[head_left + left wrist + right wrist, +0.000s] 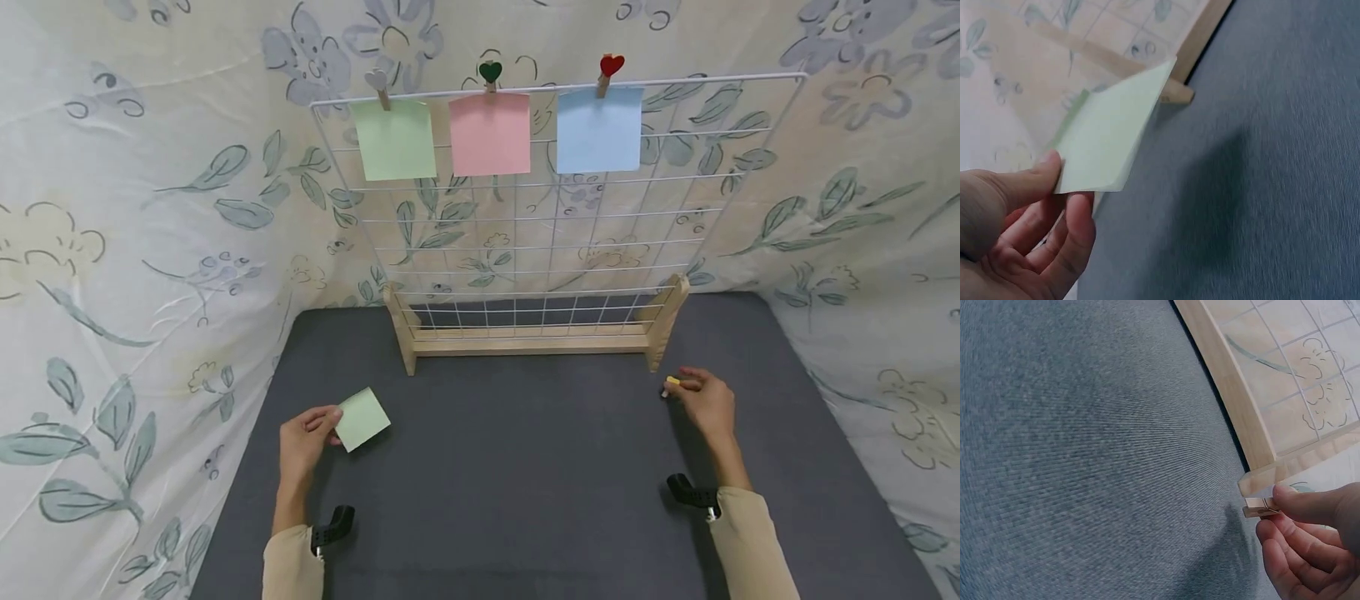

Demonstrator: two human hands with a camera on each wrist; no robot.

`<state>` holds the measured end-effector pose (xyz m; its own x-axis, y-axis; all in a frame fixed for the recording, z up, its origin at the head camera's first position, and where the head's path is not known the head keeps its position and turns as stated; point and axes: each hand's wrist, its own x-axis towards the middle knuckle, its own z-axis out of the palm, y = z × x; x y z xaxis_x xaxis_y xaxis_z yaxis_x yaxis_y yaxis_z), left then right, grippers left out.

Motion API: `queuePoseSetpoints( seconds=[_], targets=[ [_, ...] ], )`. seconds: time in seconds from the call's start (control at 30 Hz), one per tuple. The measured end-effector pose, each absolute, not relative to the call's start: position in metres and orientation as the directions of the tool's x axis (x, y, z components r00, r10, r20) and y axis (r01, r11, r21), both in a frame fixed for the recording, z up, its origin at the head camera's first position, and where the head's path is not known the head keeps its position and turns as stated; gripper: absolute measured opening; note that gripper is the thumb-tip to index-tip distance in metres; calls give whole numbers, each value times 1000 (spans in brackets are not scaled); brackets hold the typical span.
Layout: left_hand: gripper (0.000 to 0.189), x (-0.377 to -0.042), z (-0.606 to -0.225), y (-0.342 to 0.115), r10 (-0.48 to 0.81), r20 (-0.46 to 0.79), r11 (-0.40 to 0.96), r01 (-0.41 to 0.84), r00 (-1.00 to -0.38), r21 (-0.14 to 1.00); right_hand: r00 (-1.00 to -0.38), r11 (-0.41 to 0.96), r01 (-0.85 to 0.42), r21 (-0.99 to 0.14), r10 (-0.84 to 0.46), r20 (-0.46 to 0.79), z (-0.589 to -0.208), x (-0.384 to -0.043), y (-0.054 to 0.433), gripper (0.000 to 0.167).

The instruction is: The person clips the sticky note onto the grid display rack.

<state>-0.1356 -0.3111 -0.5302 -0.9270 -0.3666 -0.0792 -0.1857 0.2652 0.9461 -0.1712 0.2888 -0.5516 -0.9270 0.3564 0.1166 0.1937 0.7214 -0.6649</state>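
Note:
My left hand (303,442) pinches a pale green paper note (362,420) by one edge, thumb on one face and fingers behind it. In the left wrist view the note (1113,137) tilts over the dark tabletop and throws a shadow on it. Over on the right, my right hand (705,408) grips a small wooden clothespin (1261,506) between thumb and fingertips, close to the rack's right foot. A bit of yellow (672,381) shows at those fingertips in the head view. The clothespin's rear end is hidden by the thumb.
A white wire grid rack (555,217) on a wooden base (525,345) stands at the table's back. Along its top wire hang a green note (396,146), a pink note (491,137) and a blue note (598,133), each under a heart clothespin. Flowered cloth (150,250) surrounds the dark table (510,483).

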Motion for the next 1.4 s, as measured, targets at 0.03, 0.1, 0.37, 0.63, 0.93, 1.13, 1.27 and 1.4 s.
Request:
queuePoseSetpoints(
  seconds=[0.03,0.1,0.37,0.63,0.93,1.13,1.27,1.4],
  targets=[
    [29,-138,-529,-309,-362,-76,261,-180,-929,948,-930,724,190,-663,350,115,-551,-171,289,36],
    [30,-142,-525,-304,-348,-72,256,-168,-935,952,-936,729,180,-661,333,114,-549,-170,289,35],
    [29,-159,-511,-279,-279,-50,171,-101,-959,980,-951,743,126,-658,278,133,-538,-166,291,30],
    [24,-176,-502,-254,-193,-27,157,-58,-981,986,-960,739,84,-668,241,145,-525,-167,291,31],
    [25,-191,-489,-224,-156,24,151,0,-987,989,-958,750,-14,-661,180,225,-499,-172,289,29],
    [24,-198,-483,-206,-146,59,156,36,-988,987,-955,747,-53,-663,156,252,-480,-178,289,31],
    [19,-199,-481,-193,-132,85,160,63,-988,985,-954,748,-68,-660,144,262,-472,-183,287,30],
    [18,-202,-477,-175,-63,105,157,94,-992,983,-949,750,-71,-657,151,276,-463,-186,287,27]
  ],
)
